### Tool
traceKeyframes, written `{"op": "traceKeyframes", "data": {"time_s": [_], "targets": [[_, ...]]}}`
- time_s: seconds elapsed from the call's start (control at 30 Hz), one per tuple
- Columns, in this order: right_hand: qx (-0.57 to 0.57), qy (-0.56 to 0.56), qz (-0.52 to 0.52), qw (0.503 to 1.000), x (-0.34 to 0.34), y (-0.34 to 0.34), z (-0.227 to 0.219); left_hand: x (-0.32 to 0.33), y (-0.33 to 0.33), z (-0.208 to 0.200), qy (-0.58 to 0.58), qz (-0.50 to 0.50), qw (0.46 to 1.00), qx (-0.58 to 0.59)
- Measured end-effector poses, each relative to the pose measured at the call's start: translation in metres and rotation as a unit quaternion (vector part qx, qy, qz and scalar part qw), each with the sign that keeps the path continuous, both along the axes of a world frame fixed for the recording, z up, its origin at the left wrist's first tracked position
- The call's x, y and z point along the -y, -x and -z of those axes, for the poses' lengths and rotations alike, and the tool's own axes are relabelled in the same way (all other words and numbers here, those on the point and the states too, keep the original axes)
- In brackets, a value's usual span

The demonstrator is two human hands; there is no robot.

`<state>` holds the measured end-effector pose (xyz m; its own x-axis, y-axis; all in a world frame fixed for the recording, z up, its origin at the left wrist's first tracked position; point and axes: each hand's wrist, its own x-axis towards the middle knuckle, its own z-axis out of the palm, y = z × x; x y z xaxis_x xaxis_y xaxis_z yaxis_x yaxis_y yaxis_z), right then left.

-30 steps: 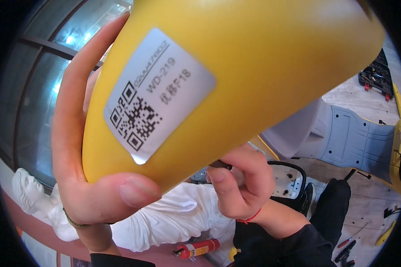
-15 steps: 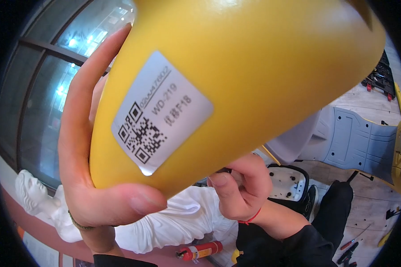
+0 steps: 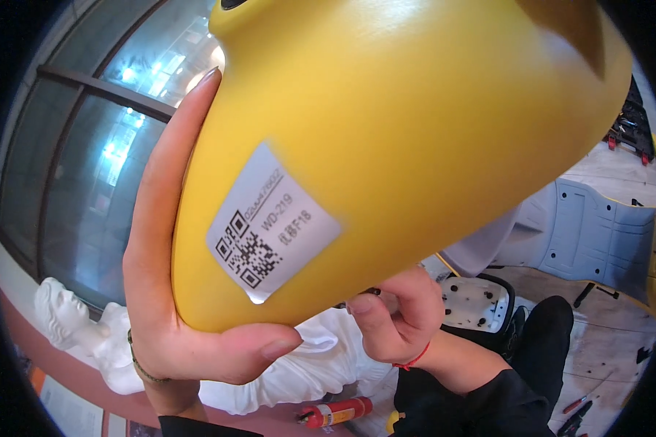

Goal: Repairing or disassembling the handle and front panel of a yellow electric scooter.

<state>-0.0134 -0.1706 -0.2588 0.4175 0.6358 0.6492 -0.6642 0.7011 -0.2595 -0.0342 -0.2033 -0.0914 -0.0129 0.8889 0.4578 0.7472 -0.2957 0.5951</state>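
Observation:
A big, smooth yellow plastic shell point(image 3: 423, 138) with rounded sides fills most of the upper view. A white label point(image 3: 273, 226) with a square code is stuck on it. My left hand point(image 3: 175, 313) grips the shell's left end, thumb across the lower edge and fingers up the far side. Just under the shell's lower edge, my right hand point(image 3: 401, 317) is closed, thumb and bent index finger pinched on a small dark piece point(image 3: 374, 291). The shell hides most of that piece, and I cannot tell its kind.
Behind the right hand lies a white tray-like part with a black rim point(image 3: 474, 302). Farther right are a blue-grey panel point(image 3: 598, 233) and a tool case point(image 3: 630, 135). A screwdriver point(image 3: 577, 404) lies on the floor. A red fire extinguisher point(image 3: 335, 413) and a white statue point(image 3: 69, 320) are at lower left.
The yellow shell and my left hand have shifted a little right and down in view. My right hand keeps its pinch on the small dark piece, which shows slightly more now.

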Motion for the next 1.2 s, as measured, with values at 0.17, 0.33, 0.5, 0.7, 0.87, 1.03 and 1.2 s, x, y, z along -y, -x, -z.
{"op": "traceKeyframes", "data": {"time_s": [0.17, 0.33, 0.5, 0.7, 0.87, 1.03, 1.2], "targets": [[-0.014, 0.012, -0.031, 0.999, -0.003, 0.002, 0.006, -0.009, 0.006, 0.007, 0.014, -0.009, 1.0, -0.022], [0.001, -0.012, -0.066, 0.998, 0.0, -0.003, -0.005, 0.002, 0.005, -0.008, 0.012, -0.022, 0.998, -0.063], [-0.055, 0.047, -0.268, 0.961, 0.009, -0.009, -0.004, -0.006, 0.008, -0.001, 0.009, 0.048, 0.998, -0.031], [-0.055, 0.014, -0.444, 0.894, 0.006, -0.022, -0.009, -0.007, 0.017, -0.01, 0.018, 0.079, 0.991, -0.108], [-0.084, 0.036, -0.531, 0.842, 0.016, -0.029, -0.016, -0.006, 0.013, -0.015, 0.053, 0.095, 0.986, -0.125], [-0.129, 0.156, -0.546, 0.813, 0.03, -0.034, -0.036, -0.002, 0.019, -0.025, 0.078, 0.109, 0.98, -0.15], [-0.143, 0.107, -0.525, 0.832, 0.025, -0.033, -0.019, -0.004, 0.021, -0.019, 0.097, 0.16, 0.977, -0.1]]}}
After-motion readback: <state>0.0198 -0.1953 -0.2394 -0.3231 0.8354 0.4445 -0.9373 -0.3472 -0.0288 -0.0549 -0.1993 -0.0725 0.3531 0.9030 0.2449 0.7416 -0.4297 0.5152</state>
